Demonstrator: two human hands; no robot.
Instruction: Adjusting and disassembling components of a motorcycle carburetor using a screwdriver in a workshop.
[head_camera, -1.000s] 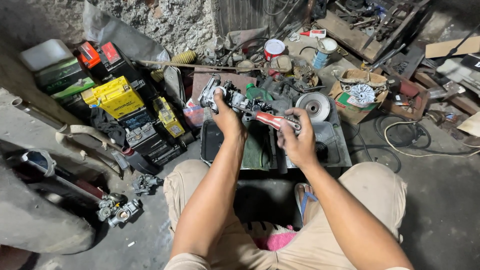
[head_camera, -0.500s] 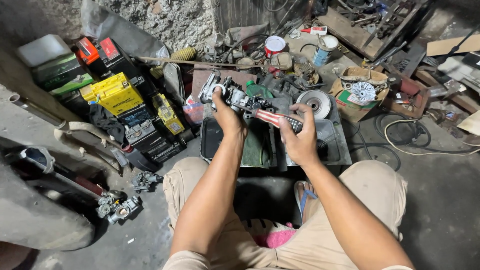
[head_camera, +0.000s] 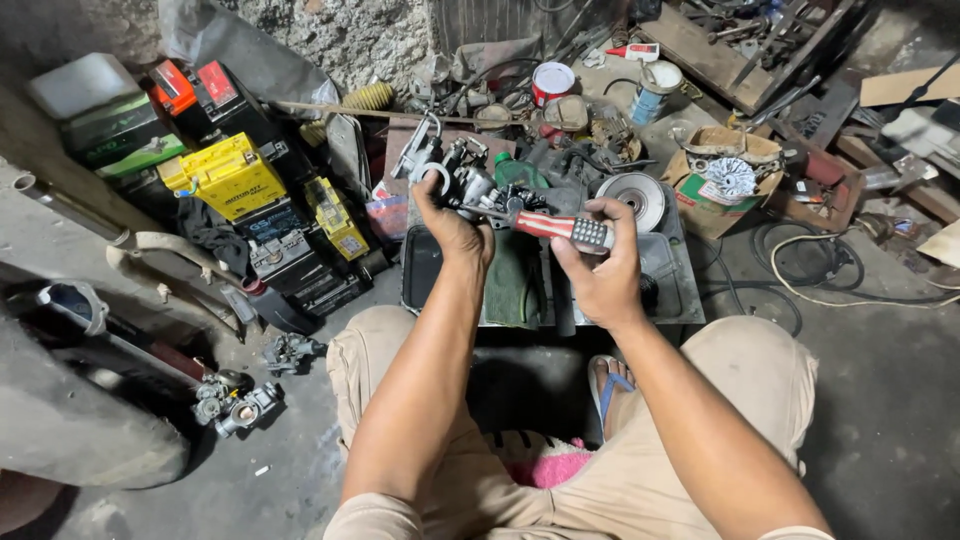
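Your left hand (head_camera: 452, 228) grips the carburetor (head_camera: 452, 175); your right hand (head_camera: 598, 268) is closed on the screwdriver (head_camera: 560, 228), whose red striped handle lies nearly level, shaft pointing left into the carburetor, above the tray (head_camera: 672, 290). Left of the tray sit yellow boxes (head_camera: 232, 178); behind it, a red-and-white can (head_camera: 552, 82). The floor (head_camera: 890, 400) is bare concrete.

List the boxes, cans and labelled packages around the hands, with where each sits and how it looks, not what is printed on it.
Yellow box: left of the hands, blocky, with dark print.
Smaller yellow box: beside it, tilted, narrow.
Red-topped black boxes: far left, against the wall.
Green box: far left, flat, under a pale container.
Red-and-white can: top centre, round.
Blue-labelled can: to its right, round.
Cardboard box: right, open, holding a white finned part.
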